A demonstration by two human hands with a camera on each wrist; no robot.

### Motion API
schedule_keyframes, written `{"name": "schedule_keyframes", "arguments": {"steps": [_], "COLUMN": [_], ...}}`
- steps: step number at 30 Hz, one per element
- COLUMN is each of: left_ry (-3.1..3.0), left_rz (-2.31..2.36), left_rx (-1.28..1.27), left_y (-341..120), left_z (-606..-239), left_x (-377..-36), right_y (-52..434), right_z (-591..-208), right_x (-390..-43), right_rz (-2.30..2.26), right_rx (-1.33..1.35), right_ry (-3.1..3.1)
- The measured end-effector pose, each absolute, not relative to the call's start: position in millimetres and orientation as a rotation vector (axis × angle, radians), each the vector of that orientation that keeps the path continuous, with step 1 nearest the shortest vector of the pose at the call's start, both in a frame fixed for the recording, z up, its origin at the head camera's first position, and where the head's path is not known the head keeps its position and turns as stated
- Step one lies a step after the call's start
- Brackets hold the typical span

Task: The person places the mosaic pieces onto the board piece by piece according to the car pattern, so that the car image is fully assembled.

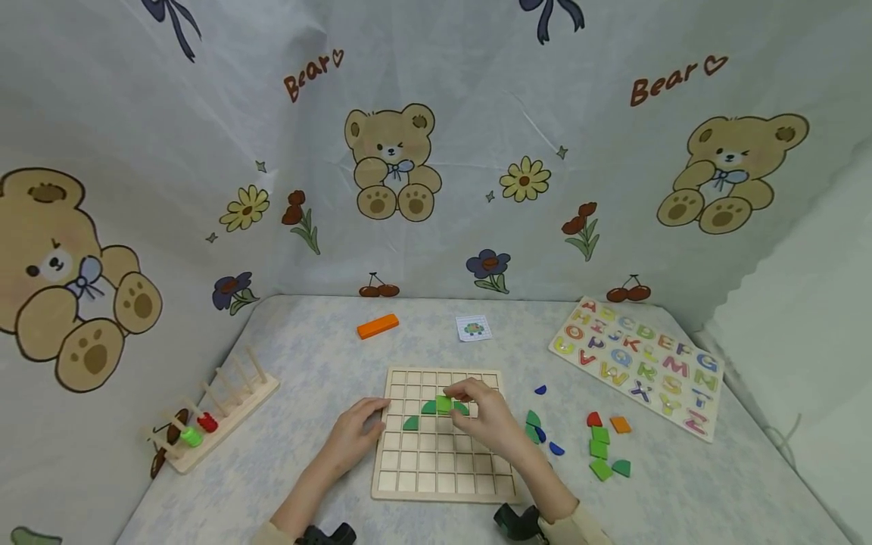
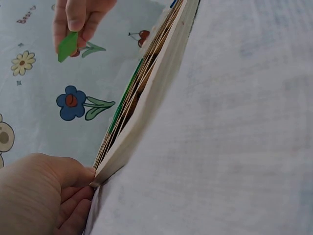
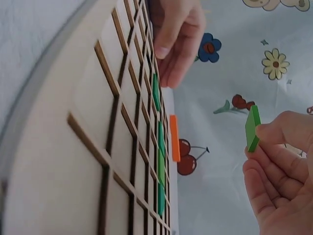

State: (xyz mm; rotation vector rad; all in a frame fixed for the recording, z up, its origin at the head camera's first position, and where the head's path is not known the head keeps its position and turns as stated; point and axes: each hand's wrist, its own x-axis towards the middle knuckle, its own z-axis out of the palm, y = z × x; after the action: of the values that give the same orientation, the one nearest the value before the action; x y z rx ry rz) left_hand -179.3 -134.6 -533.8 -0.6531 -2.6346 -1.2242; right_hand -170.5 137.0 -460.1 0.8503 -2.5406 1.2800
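Green square tile (image 3: 252,128): pinched on its edges between thumb and fingertips of my right hand (image 1: 485,415), held just above the wooden grid board (image 1: 409,462), over its upper middle rows. Not yet seated in a cell.

Already in the board: two green curved pieces (image 1: 428,407) flanking the spot under the tile, and a third green quarter piece (image 1: 411,424) one row lower, to the left. They read as part of one green shape being built.

My left hand (image 1: 354,433) rests on the board's left edge, fingers straight, flat on the frame, steadying it; it holds nothing.

Step in hand, as I judge it: placing the square between the two curved pieces. Next move calls for squaring the tile to the cell walls, lowering it flat, then letting go without nudging the neighbours.

Board lies near the front edge of the counter (image 1: 313,356), about centre. Right of it, loose pieces: green squares (image 1: 599,443), a red piece (image 1: 594,418), an orange one (image 1: 620,425), blue bits (image 1: 556,449). Toward the far edge: orange block (image 1: 378,326), small card (image 1: 473,328). Far right corner: alphabet puzzle (image 1: 640,363). Left edge: peg rack (image 1: 218,409).
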Motion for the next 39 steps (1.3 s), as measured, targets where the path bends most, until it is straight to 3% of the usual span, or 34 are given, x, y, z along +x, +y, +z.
{"name": "schedule_keyframes", "arguments": {"steps": [39], "left_ry": [-2.651], "left_rz": [-1.244], "left_rx": [-0.631], "left_y": [-134], "left_z": [-532], "left_x": [-180], "right_y": [113], "right_z": [-512], "right_x": [-176], "right_rz": [1.086], "right_rx": [0.855], "right_ry": [-2.658]}}
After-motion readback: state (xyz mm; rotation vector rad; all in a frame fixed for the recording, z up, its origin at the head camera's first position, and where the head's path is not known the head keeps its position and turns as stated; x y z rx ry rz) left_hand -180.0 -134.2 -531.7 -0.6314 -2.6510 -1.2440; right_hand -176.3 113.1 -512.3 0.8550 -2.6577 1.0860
